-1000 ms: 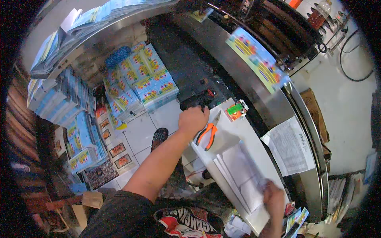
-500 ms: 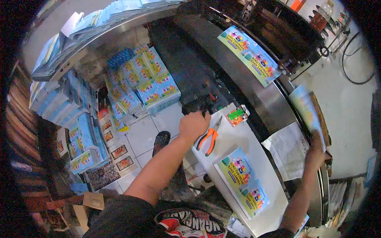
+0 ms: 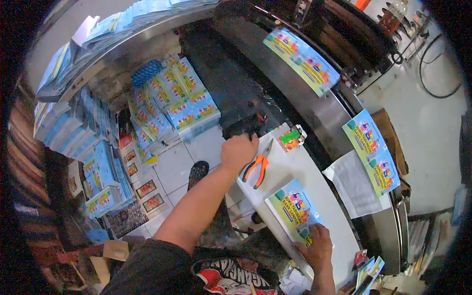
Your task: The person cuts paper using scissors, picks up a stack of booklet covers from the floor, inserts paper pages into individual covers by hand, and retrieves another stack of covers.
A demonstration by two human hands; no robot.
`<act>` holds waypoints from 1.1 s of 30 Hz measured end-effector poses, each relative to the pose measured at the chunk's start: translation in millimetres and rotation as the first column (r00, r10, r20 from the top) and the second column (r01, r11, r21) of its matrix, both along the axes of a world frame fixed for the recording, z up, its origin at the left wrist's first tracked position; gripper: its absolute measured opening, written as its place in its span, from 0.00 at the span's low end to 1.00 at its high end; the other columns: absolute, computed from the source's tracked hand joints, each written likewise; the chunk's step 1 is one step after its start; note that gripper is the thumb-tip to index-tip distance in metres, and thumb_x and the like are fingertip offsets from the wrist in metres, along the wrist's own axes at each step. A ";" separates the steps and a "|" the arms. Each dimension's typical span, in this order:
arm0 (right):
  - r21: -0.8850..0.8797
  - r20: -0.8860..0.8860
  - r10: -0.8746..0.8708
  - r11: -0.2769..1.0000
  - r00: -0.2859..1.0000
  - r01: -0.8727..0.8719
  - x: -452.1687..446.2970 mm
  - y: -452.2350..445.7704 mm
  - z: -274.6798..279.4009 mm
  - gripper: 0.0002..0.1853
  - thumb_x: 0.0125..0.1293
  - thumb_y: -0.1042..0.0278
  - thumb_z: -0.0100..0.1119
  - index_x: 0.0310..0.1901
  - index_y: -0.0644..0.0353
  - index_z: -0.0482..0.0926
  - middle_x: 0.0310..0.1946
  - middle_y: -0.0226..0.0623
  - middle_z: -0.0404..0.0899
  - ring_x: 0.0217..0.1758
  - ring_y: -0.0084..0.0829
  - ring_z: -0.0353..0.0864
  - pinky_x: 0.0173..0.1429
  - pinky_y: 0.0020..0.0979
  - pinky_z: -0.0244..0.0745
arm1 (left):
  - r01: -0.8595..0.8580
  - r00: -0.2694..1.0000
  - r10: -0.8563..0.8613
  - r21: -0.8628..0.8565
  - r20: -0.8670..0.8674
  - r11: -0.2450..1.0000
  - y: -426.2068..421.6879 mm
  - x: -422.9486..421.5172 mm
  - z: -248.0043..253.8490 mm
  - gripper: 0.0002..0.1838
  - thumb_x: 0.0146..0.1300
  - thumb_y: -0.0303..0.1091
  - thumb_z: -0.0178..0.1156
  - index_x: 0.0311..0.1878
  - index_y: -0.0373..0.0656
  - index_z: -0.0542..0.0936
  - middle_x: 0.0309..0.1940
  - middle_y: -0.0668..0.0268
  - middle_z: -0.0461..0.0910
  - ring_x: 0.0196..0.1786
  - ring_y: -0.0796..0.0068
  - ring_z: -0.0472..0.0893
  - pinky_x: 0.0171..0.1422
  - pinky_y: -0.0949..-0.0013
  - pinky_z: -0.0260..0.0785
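Note:
My left hand (image 3: 239,151) is closed at the upper left corner of the white table (image 3: 327,196), by a dark object; what it grips is hidden. Beside it lie orange-handled pliers (image 3: 257,167). My right hand (image 3: 316,246) rests on the lower end of a stack of printed sheets (image 3: 293,205), its fingers bent over the top sheet. One printed sheet (image 3: 372,153) lies on the metal edge at the right, partly over a white paper (image 3: 355,184). Another sheet (image 3: 301,60) is farther up the metal surface.
A small red and green box (image 3: 292,138) sits at the table's far end. Stacked booklets (image 3: 191,110) stand on the tiled floor to the left, with more piles (image 3: 103,179) beside them. Dark machinery (image 3: 339,34) is at the top right.
My right hand has let go of a sheet on the metal edge at the right and come back to the stack. The sheet higher up has shifted up and left. My left hand has stayed in place.

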State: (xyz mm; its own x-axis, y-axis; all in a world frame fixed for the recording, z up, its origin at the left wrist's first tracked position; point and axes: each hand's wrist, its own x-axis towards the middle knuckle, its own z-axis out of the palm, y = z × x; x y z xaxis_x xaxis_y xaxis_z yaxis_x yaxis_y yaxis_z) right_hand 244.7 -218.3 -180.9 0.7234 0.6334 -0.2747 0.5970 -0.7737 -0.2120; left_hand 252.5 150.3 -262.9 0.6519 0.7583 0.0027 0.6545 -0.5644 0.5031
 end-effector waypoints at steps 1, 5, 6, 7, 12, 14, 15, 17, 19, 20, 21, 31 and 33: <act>0.023 0.036 0.019 1.000 0.999 -0.020 0.8 -7.0 -8.8 0.41 0.43 0.50 0.80 0.56 0.66 0.76 0.57 0.52 0.74 0.63 0.51 0.73 0.64 0.45 0.73 | 0.005 1.000 -0.005 -0.001 -0.023 1.000 -0.1 -0.2 1.6 0.28 0.70 0.52 0.46 0.34 0.37 0.85 0.30 0.45 0.84 0.35 0.45 0.86 0.43 0.48 0.79; 0.064 0.029 -0.002 0.998 1.000 0.001 -1.2 -4.6 -1.1 0.36 0.47 0.53 0.78 0.54 0.66 0.77 0.57 0.53 0.77 0.57 0.51 0.78 0.64 0.45 0.73 | 0.018 0.999 -0.018 0.008 -0.030 1.000 1.4 1.1 -0.4 0.28 0.70 0.52 0.45 0.34 0.37 0.86 0.31 0.44 0.84 0.35 0.46 0.86 0.44 0.47 0.79; 0.064 0.031 -0.002 0.998 1.000 0.000 -1.8 -7.8 -2.5 0.36 0.47 0.53 0.78 0.54 0.66 0.77 0.57 0.53 0.77 0.57 0.51 0.78 0.64 0.45 0.73 | 0.016 0.999 -0.016 -0.012 -0.034 1.000 1.7 0.6 0.6 0.28 0.70 0.52 0.45 0.35 0.37 0.86 0.31 0.44 0.84 0.36 0.45 0.86 0.45 0.47 0.78; 0.146 0.017 -0.005 0.989 1.000 0.002 -1.4 -14.5 -5.6 0.31 0.51 0.56 0.73 0.54 0.66 0.77 0.52 0.53 0.79 0.53 0.51 0.80 0.62 0.46 0.74 | 0.013 0.999 -0.014 -0.033 -0.039 0.999 1.8 0.6 1.3 0.29 0.70 0.52 0.45 0.35 0.37 0.86 0.32 0.44 0.84 0.37 0.45 0.86 0.46 0.47 0.78; 0.075 0.169 0.033 0.996 0.985 -0.046 42.4 -47.8 29.9 0.17 0.66 0.65 0.56 0.54 0.62 0.81 0.42 0.51 0.84 0.42 0.53 0.83 0.50 0.49 0.76 | 0.009 0.998 -0.014 -0.083 -0.060 0.996 3.1 -0.2 8.0 0.29 0.70 0.53 0.44 0.36 0.37 0.86 0.34 0.45 0.85 0.39 0.44 0.85 0.49 0.47 0.77; 0.172 0.370 -0.097 0.985 0.924 0.035 76.3 -49.6 65.2 0.14 0.68 0.66 0.54 0.50 0.62 0.83 0.35 0.51 0.83 0.31 0.56 0.81 0.33 0.46 0.77 | 0.019 0.997 -0.025 -0.089 -0.066 0.996 0.9 0.4 5.8 0.29 0.70 0.53 0.44 0.37 0.37 0.86 0.34 0.45 0.85 0.40 0.44 0.85 0.49 0.47 0.77; 0.133 0.453 -0.191 0.980 0.871 0.145 115.4 -89.8 56.5 0.15 0.68 0.65 0.54 0.50 0.65 0.82 0.37 0.54 0.83 0.35 0.55 0.82 0.39 0.46 0.78 | 0.018 0.998 -0.023 -0.081 -0.052 0.997 2.1 2.0 2.1 0.29 0.70 0.53 0.44 0.37 0.36 0.85 0.34 0.44 0.85 0.40 0.44 0.85 0.50 0.47 0.77; 0.385 0.536 -0.444 0.886 0.718 0.260 132.4 -61.7 117.6 0.18 0.73 0.71 0.47 0.60 0.65 0.78 0.56 0.52 0.81 0.62 0.45 0.79 0.66 0.39 0.71 | 0.011 0.999 -0.013 -0.075 -0.037 0.997 4.2 3.0 0.8 0.29 0.70 0.53 0.44 0.37 0.36 0.85 0.34 0.44 0.84 0.40 0.44 0.85 0.50 0.47 0.77; 0.486 0.748 -0.426 0.874 0.509 0.016 165.9 -56.2 144.5 0.20 0.73 0.75 0.45 0.63 0.64 0.76 0.61 0.48 0.78 0.68 0.42 0.74 0.71 0.37 0.67 | 0.010 0.999 -0.013 -0.071 -0.043 0.997 3.6 1.9 1.5 0.30 0.70 0.53 0.44 0.37 0.36 0.85 0.34 0.43 0.84 0.40 0.44 0.85 0.50 0.47 0.77; 0.422 0.856 -0.340 0.894 0.390 -0.147 183.4 -49.6 154.1 0.21 0.71 0.78 0.46 0.65 0.62 0.74 0.64 0.46 0.76 0.70 0.40 0.72 0.73 0.37 0.65 | 0.010 0.999 -0.013 -0.071 -0.047 0.997 2.8 1.9 0.9 0.30 0.70 0.53 0.44 0.37 0.36 0.85 0.34 0.43 0.84 0.40 0.44 0.85 0.50 0.47 0.77; 0.423 0.854 -0.340 0.894 0.393 -0.147 202.1 -43.0 154.0 0.21 0.71 0.78 0.46 0.65 0.62 0.74 0.64 0.46 0.76 0.70 0.40 0.72 0.73 0.37 0.65 | 0.007 0.999 -0.010 -0.069 -0.038 0.998 2.1 2.3 0.5 0.30 0.70 0.54 0.44 0.37 0.35 0.85 0.33 0.43 0.84 0.40 0.44 0.85 0.50 0.47 0.77; 0.077 0.747 -0.039 0.997 0.664 -0.029 212.1 -3.6 16.1 0.20 0.69 0.75 0.47 0.61 0.56 0.78 0.58 0.48 0.80 0.59 0.51 0.80 0.63 0.42 0.75 | 0.019 0.997 -0.024 -0.082 -0.068 0.996 4.6 0.9 2.4 0.31 0.70 0.56 0.45 0.40 0.35 0.84 0.37 0.43 0.84 0.43 0.43 0.85 0.50 0.43 0.76; 0.140 0.516 -0.145 0.987 0.844 0.084 185.3 -18.6 2.7 0.18 0.68 0.74 0.50 0.58 0.57 0.78 0.55 0.48 0.81 0.57 0.51 0.81 0.62 0.43 0.75 | 0.012 0.998 -0.017 -0.080 -0.061 0.997 3.1 0.9 1.7 0.31 0.70 0.57 0.45 0.40 0.35 0.84 0.37 0.42 0.84 0.43 0.42 0.85 0.51 0.43 0.76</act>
State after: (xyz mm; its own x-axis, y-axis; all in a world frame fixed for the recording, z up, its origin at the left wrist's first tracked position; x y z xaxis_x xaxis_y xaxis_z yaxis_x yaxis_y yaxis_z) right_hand 430.0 -236.9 -178.2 0.8093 0.5404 0.2301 0.5510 -0.8342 0.0212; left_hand 253.5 153.4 -261.2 0.6601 0.7447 -0.0982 0.6775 -0.5338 0.5060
